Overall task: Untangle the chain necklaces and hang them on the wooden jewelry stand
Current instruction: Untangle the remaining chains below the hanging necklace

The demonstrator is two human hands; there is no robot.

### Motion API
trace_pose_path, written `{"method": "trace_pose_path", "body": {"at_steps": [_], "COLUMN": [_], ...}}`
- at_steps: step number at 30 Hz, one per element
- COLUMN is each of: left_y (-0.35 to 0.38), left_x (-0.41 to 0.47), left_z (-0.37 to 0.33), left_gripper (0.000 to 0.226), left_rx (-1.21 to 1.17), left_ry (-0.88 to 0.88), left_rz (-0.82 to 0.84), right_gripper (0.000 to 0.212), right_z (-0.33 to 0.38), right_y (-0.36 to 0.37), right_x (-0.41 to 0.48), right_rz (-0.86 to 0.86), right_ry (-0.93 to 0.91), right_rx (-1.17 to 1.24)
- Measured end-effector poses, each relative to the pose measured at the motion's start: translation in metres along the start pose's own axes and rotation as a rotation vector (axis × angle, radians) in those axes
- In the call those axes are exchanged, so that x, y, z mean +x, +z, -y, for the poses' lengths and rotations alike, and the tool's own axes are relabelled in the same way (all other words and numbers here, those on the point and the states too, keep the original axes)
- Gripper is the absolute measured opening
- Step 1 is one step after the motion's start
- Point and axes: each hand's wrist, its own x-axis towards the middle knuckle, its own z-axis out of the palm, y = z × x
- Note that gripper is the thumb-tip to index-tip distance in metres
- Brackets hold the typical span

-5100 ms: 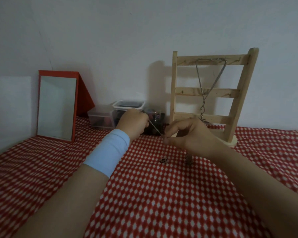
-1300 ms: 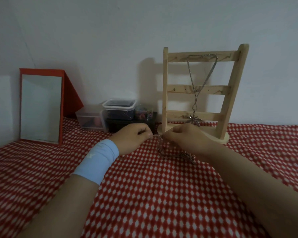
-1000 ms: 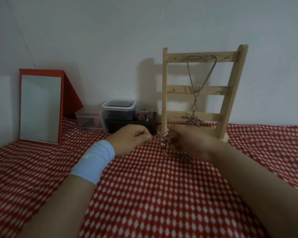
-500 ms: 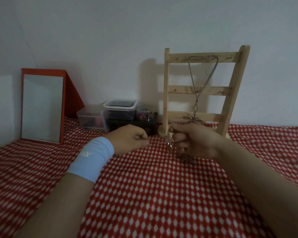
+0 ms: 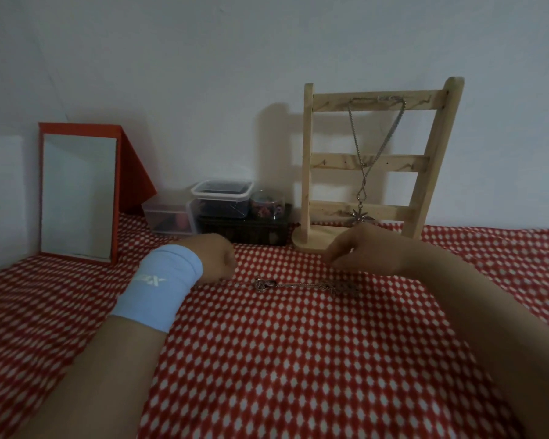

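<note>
Red checked cloth (image 5: 298,359), loose chain (image 5: 301,284) before wooden stand (image 5: 308,160).

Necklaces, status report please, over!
Left hand, right hand curled, grips unclear. Loose chain necklace lies on cloth; star-pendant necklace hangs on wooden jewelry stand. Nothing blocking stand.

Red cloth (image 5: 298,359) with white diamonds lies under the left hand (image 5: 217,258) and right hand (image 5: 362,251). Pale blue wristband (image 5: 160,283) behind the left; beyond the right, a pale wood stand (image 5: 308,153) bears a silver necklace (image 5: 357,147).
</note>
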Motion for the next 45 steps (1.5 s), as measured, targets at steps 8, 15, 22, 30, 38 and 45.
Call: {"method": "trace_pose_path", "body": {"at_steps": [8,15,22,30,38,45], "left_y": [0.019,0.021,0.016,0.002,-0.001,-0.006], "left_x": [0.008,0.029,0.034,0.033,0.029,0.026], "left_z": [-0.082,-0.089,-0.08,-0.072,-0.076,-0.074], "left_gripper": [0.026,0.015,0.011,0.019,0.032,0.017], "left_rx": [-0.259,-0.269,-0.825,-0.665,-0.64,-0.597], "left_ry": [0.355,0.342,0.308,0.297,0.363,0.356], "left_rz": [0.012,0.035,0.148,0.037,-0.091,-0.063], "right_gripper": [0.016,0.011,0.028,0.02,0.012,0.016], "right_z": [-0.007,-0.022,-0.016,-0.012,-0.007,-0.008], "right_y": [0.005,0.001,0.004,0.01,0.016,0.014], "right_x": [0.003,0.003,0.004,0.004,0.006,0.007], "right_rz": [0.08,0.011,0.009,-0.104,-0.172,-0.197], "right_ry": [0.041,0.024,-0.002,-0.045,-0.124,-0.1], "right_rx": [-0.25,0.209,0.258,0.524,0.655,0.749]}}
